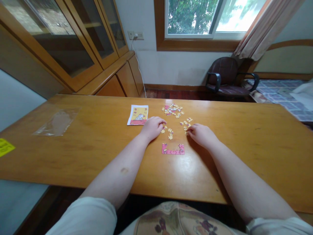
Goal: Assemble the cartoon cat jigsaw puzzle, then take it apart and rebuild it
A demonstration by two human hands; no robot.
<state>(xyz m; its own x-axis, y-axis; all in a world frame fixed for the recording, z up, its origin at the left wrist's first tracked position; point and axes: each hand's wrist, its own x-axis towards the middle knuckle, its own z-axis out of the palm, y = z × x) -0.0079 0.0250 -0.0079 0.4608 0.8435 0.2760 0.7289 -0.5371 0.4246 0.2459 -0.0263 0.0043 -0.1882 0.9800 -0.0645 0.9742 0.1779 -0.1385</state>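
Note:
My left hand (pixel 153 127) rests on the table with its fingers bent and drawn together at a yellow jigsaw piece, largely covered by the fingertips. Across from it, my right hand (pixel 202 134) pinches at another jigsaw piece (pixel 186 133), only partly visible. Between the hands lie loose yellow puzzle pieces (pixel 170 133), and more pieces (pixel 187 122) sit just beyond my right fingertips. Closer to me is a joined pink puzzle section (pixel 173 152), U-shaped with its gap facing away. A mixed heap of pieces (pixel 172 109) lies farther back.
A picture card (pixel 138 115) with a white animal on yellow and pink lies left of the pieces. Farther left are a clear plastic bag (pixel 58 122) and a yellow label (pixel 6 147) on the wooden table (pixel 97 156). An office chair (pixel 223 75) stands beyond the table.

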